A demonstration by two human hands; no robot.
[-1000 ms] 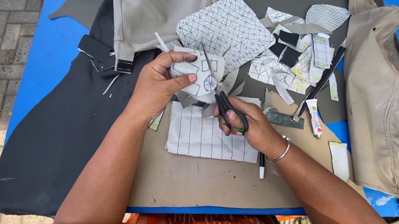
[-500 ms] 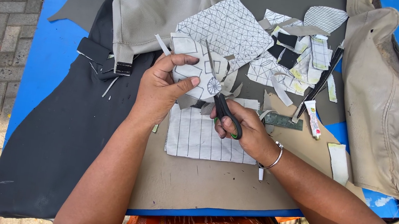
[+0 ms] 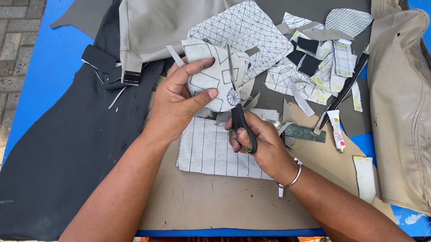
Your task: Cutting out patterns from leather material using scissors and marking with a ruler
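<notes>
My left hand (image 3: pixel 176 101) grips a white fabric piece with a printed line pattern (image 3: pixel 208 72), thumb on top, holding it up over the table. My right hand (image 3: pixel 260 144) is closed through the handles of black scissors (image 3: pixel 234 104). Their blades point away from me and run into the fabric piece along its right side. Below both hands lies a white lined sheet (image 3: pixel 211 151) on a brown cardboard sheet (image 3: pixel 215 199).
Dark grey fabric (image 3: pixel 67 139) covers the left of the blue table (image 3: pixel 55 59). A beige cover (image 3: pixel 163 15) and quilted white fabric (image 3: pixel 248 27) lie behind. Scraps (image 3: pixel 320 57), a metal ruler (image 3: pixel 304 132), a glue tube (image 3: pixel 337 129) and a beige seat cover (image 3: pixel 417 127) sit right.
The scissors have advanced further into the white fabric piece, and my left hand has turned and lifted the piece slightly away from me.
</notes>
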